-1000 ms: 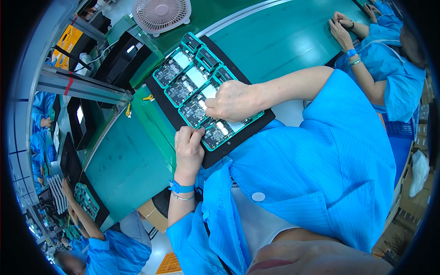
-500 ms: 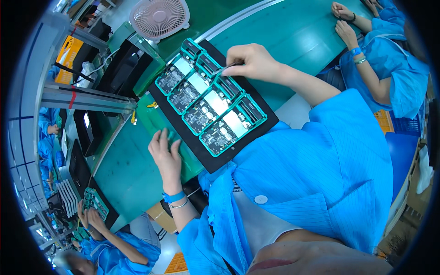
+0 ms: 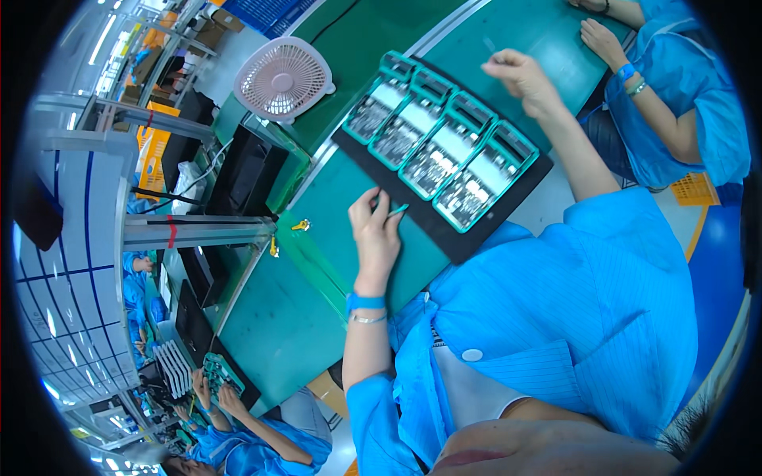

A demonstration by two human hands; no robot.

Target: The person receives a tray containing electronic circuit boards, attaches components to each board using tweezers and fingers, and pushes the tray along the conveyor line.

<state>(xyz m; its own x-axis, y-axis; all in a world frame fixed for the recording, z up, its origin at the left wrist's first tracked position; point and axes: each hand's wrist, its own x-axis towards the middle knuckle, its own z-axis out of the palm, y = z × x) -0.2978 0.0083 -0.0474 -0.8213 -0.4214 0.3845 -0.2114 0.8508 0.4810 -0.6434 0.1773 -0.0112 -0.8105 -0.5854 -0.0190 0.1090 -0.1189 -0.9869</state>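
A row of several circuit boards in teal frames [image 3: 435, 147] lies on a black mat [image 3: 444, 232] in front of me. Each frame carries dark components, a bright silvery patch and a slotted far end. My left hand [image 3: 375, 242] is at the mat's left edge, fingers curled, with a small thin teal strip [image 3: 398, 210] at its fingertips. My right hand [image 3: 524, 83] is raised beyond the far right side of the frames, apart from them. Its thumb and fingers are pinched together; what is between them, if anything, is too blurred to make out.
A pink fan [image 3: 283, 79] stands past the mat. Yellow fittings [image 3: 301, 225] sit by a metal post [image 3: 198, 232] on the left. A co-worker's hand [image 3: 603, 44] is at the upper right; another person's hands [image 3: 232, 403] handle a green board at the lower left.
My right hand has lifted off the frames and moved away to the right. My left hand has closed in on the mat's edge, now with a teal strip. The whole view has shifted.
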